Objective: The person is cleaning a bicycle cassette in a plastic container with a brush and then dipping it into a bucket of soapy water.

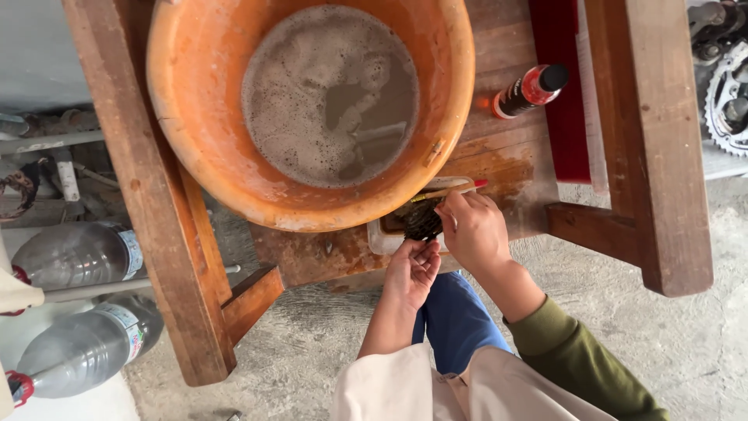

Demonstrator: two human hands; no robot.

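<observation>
A rough grey concrete floor [662, 351] lies under a worn wooden bench [499, 148] with thick plank legs, seen from straight above. On the bench sits a wide orange plastic basin [195, 117], scuffed at the rim and holding murky, foamy grey-brown water. Just beside its near edge stands a small pale rectangular tub [382, 238], and in it lies a dark, greasy metal part [422, 220], ridged like a stack of bicycle cogs, though it is too smeared to be sure.

The right hand [474, 230] is closed around a thin brush with a pale handle and red tip [452, 189], its bristle end down at the dark part. The left hand [413, 269] lies open, fingers loosely curled, touching the near side of the part and steadying it without a firm grip.

A small dark spray bottle with an orange-red neck and black cap [530, 90] lies on its side farther along the bench. Two clear plastic bottles [78, 304] rest on the floor at the left, and a toothed chainring [728, 97] shows at the far right.

The small tub overhangs the bench edge, so a hard push of the brush would likely tip it toward the person's lap. The loose left hand could also slip on the greasy metal.
</observation>
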